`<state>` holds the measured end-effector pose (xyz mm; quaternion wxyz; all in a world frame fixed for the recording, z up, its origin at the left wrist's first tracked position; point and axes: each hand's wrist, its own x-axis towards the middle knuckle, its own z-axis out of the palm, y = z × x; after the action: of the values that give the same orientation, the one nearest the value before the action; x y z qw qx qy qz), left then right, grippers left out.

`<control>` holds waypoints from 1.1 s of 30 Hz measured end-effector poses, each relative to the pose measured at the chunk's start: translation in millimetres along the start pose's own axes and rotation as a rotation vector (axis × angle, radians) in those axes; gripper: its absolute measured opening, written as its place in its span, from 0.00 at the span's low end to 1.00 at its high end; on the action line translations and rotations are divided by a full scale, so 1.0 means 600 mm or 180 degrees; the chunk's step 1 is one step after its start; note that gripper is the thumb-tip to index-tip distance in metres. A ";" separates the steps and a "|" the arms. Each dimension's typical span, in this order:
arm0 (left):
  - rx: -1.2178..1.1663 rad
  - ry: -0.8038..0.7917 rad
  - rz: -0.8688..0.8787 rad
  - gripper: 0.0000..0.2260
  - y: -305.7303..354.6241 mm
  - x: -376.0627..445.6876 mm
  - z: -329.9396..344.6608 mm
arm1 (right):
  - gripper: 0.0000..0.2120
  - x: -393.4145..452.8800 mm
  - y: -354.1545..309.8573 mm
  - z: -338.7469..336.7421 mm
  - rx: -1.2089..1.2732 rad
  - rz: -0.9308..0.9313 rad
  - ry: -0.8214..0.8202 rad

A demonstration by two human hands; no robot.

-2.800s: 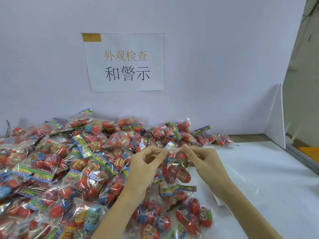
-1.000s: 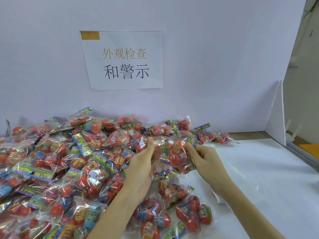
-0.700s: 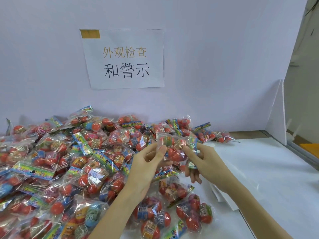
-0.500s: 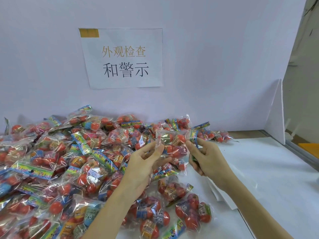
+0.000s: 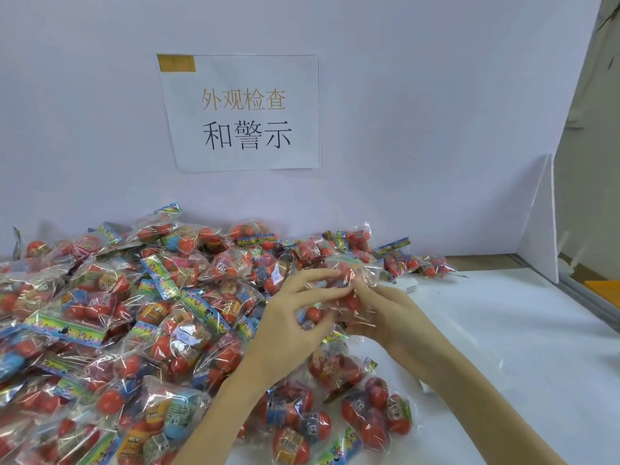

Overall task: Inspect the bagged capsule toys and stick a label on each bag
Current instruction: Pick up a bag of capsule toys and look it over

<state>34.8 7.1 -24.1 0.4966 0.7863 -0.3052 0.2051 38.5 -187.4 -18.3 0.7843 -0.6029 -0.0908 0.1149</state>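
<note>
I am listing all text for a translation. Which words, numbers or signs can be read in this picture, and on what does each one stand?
"外观检查", in orange: top line of the paper sign on the wall.
"和警示", in black: second line of the same sign.
"6+": label of a blue capsule in a bag at the front of the pile.
Print on the bag header strips and the other capsule labels: too small or blurred to read.

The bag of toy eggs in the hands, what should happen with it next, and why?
Probably keep turning the bag to check its other side. Both the left hand and right hand grip it above the pile, and no label shows on it yet.
</note>
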 end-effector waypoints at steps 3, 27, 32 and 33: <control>-0.0567 0.0145 -0.0223 0.20 0.010 0.000 0.008 | 0.19 0.000 0.001 -0.003 0.0056 -0.0159 0.0089; -0.2397 0.1083 -0.2269 0.10 -0.003 0.008 -0.009 | 0.17 -0.008 0.004 -0.002 -0.1564 -0.0513 -0.0104; -0.2298 0.1512 -0.2253 0.09 0.002 0.007 -0.005 | 0.29 -0.010 -0.002 -0.003 -0.1803 -0.0689 -0.0169; -0.2199 0.1624 -0.2215 0.09 0.002 0.007 -0.003 | 0.27 -0.010 -0.002 -0.001 -0.1716 -0.0689 -0.0177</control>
<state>36.9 7.3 -20.2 0.8224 0.5574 0.0531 0.1008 32.7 -190.0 -17.5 0.6007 -0.7729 -0.2033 0.0187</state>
